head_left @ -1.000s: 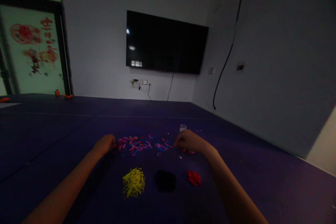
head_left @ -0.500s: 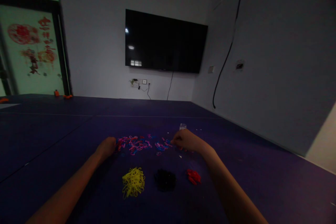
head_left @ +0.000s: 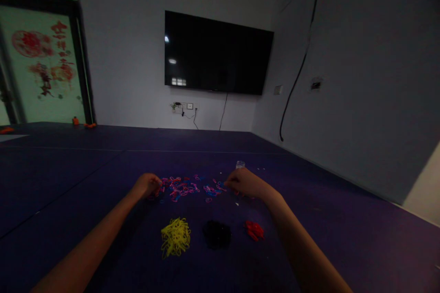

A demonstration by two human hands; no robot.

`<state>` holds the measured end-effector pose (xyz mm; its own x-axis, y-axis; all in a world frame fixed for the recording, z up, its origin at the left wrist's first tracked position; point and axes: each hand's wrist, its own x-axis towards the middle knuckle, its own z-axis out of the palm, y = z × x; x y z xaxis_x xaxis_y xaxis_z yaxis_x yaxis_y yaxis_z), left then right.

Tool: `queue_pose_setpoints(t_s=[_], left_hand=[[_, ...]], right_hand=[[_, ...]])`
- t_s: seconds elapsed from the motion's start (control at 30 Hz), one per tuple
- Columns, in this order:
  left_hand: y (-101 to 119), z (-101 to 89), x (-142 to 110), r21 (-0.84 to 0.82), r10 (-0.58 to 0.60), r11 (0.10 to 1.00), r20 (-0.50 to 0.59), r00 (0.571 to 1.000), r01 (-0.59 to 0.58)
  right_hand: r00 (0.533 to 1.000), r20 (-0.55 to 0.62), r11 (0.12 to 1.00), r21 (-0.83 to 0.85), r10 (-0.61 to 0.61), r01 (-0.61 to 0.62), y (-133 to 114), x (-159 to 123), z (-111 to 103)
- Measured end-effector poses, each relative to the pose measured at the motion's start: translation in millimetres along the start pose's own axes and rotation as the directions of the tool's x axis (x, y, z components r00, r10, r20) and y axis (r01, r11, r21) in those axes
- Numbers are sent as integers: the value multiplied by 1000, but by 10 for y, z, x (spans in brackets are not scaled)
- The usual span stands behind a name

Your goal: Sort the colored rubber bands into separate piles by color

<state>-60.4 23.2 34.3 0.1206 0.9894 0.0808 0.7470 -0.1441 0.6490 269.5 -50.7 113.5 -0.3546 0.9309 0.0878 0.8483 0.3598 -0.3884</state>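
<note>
A scatter of mixed pink, red and blue rubber bands (head_left: 187, 187) lies on the dark purple mat (head_left: 103, 169). My left hand (head_left: 148, 184) rests at the scatter's left edge with its fingers curled into the bands. My right hand (head_left: 244, 181) is at the right edge, fingers pinched together over the bands; what they hold is too small to make out. Closer to me are three sorted piles: yellow bands (head_left: 175, 236), black bands (head_left: 217, 234) and red bands (head_left: 254, 230).
A small clear container (head_left: 239, 164) stands just beyond my right hand. A black wall screen (head_left: 216, 54) hangs ahead, with a socket and cables (head_left: 187, 109) below it. A decorated glass door (head_left: 41, 64) is at the far left, small orange items (head_left: 82, 123) by it.
My left hand has slid right, further into the left edge of the mixed bands. My right hand has shifted slightly left and stays pinched.
</note>
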Motion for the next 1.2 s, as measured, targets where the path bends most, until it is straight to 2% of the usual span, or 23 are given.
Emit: queue_pose_setpoints(t_s=[0.2, 0.4, 0.53, 0.73, 0.83, 0.97, 1.03, 1.1, 1.2], left_hand=[[45, -10, 15, -146, -4, 989, -50, 999, -4], [71, -65, 33, -67, -26, 998, -120, 992, 18], [86, -91, 14, -30, -31, 999, -118, 993, 27], [84, -103, -53, 70, 33, 997, -81, 996, -28], [72, -92, -35, 6, 19, 1000, -84, 996, -19], [184, -24, -16, -199, 18, 980, -72, 997, -32], [328, 43, -52, -291, 36, 955, -72, 997, -56], [508, 127, -128, -359, 69, 929, -69, 995, -89], [758, 248, -282, -416, 118, 901, -46, 992, -127]], right_hand=[[1000, -14, 1000, -17, -11, 11, 6, 5, 6], [999, -4, 999, -32, -32, 32, -16, 0, -10], [998, -14, 997, -49, -53, 53, 3, 17, -3], [998, -21, 997, -46, -57, 56, 43, 37, 16], [998, -31, 997, -45, -60, 58, 58, 48, 17], [985, -118, 991, -51, -125, 120, -5, 85, 66], [973, -167, 987, 2, -160, 163, -90, 120, 157], [966, -202, 974, 128, -159, 187, -198, 171, 309], [975, -188, 881, 432, -120, 192, -358, 264, 604]])
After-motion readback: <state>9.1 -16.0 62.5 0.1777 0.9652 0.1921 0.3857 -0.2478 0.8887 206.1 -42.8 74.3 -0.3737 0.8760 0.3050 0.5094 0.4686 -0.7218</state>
